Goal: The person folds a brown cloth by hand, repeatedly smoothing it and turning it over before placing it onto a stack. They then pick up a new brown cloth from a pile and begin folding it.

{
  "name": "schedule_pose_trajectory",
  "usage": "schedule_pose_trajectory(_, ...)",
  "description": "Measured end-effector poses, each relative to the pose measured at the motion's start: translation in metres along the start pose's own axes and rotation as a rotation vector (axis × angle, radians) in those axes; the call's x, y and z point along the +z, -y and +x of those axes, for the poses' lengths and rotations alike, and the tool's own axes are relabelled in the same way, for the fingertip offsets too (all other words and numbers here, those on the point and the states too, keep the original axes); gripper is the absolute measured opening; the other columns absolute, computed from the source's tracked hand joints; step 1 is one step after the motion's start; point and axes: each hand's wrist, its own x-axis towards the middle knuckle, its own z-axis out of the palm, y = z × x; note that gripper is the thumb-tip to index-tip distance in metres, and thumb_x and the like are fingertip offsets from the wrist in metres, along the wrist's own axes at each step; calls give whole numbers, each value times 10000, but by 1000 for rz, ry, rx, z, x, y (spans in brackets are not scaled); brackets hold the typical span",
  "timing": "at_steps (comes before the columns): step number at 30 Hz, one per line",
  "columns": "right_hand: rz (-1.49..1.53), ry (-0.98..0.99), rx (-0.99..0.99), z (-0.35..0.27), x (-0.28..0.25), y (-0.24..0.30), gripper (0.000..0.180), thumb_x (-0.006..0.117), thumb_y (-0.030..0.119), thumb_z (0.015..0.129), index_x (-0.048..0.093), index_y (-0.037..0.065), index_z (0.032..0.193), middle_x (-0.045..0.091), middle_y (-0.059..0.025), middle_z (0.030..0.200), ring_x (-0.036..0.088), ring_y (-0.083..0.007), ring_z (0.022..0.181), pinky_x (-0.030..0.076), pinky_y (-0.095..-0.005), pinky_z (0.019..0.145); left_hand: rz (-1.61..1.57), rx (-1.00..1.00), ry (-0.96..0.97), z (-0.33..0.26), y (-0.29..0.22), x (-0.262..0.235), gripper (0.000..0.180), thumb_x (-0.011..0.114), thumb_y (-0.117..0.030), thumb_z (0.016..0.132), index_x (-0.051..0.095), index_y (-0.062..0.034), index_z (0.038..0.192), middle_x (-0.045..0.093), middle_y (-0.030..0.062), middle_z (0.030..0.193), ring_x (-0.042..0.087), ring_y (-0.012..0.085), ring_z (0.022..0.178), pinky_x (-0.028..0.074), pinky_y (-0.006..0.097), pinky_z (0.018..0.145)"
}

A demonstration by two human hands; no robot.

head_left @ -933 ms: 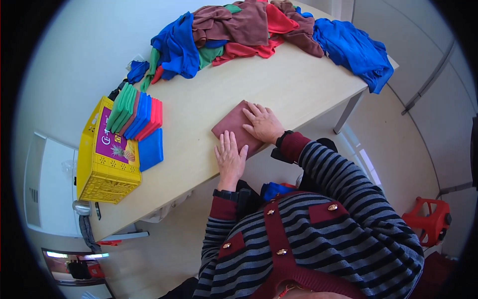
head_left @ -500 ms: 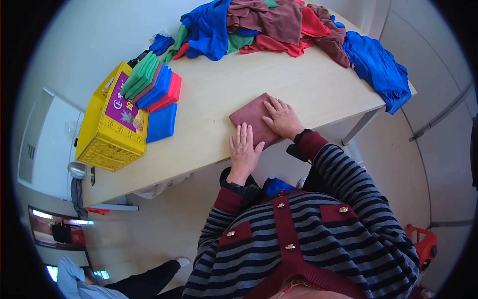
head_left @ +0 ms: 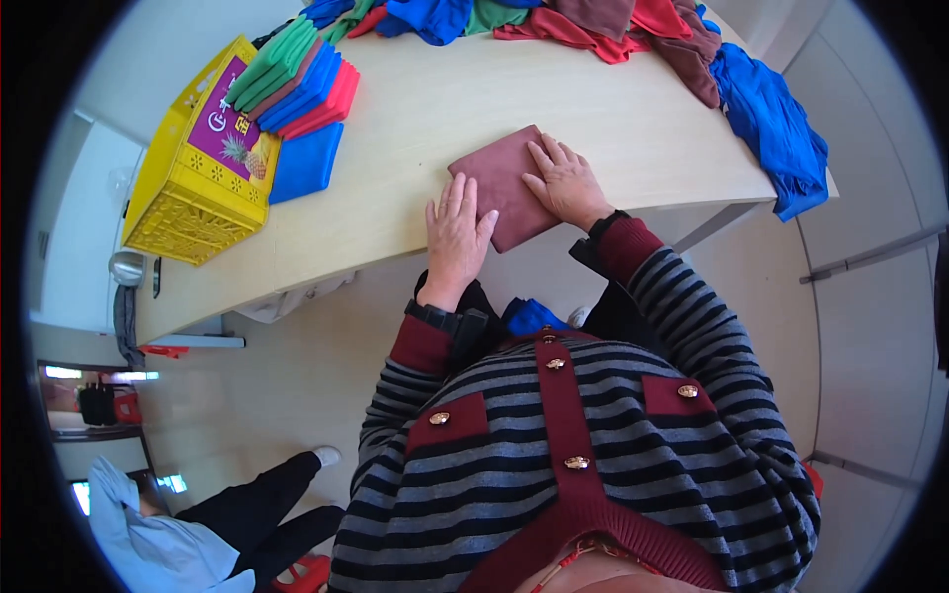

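A folded maroon cloth (head_left: 502, 178) lies flat near the front edge of a pale wooden table (head_left: 445, 109). My left hand (head_left: 457, 235) rests flat at the cloth's near left edge, fingers spread. My right hand (head_left: 565, 186) presses flat on the cloth's right side. Neither hand grips anything.
A yellow plastic crate (head_left: 188, 168) stands at the table's left end, with a leaning stack of folded green, blue and red cloths (head_left: 297, 84) and a folded blue cloth (head_left: 306, 163) beside it. A heap of unfolded coloured clothes (head_left: 633, 25) runs along the far edge. Another person (head_left: 188, 534) is at lower left.
The view has tilted so the table sits higher and the crate moved up and right. Both hands stay flat on the maroon cloth in much the same pose.
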Motion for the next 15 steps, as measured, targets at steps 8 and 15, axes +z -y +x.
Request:
schedule_pose_trajectory(8,47,-6,-10,-2,0,1,614,465,434,1006,396,72,1498,354,-192,1557,365,-362,1413,303,-439,1163,57,63,-78,7,-5,20,633,532,-424,985,433,-23,1465,414,161,1528,364,335,1428,291,564,1137)
schedule_pose_trajectory(15,37,3,-38,-2,2,1,615,489,427,996,413,58,1483,367,-196,1545,371,-368,1406,305,-447,1161,-516,-268,-95,-45,-6,-19,536,596,-376,981,513,-20,1373,564,182,1366,559,295,1232,436,467,1046)
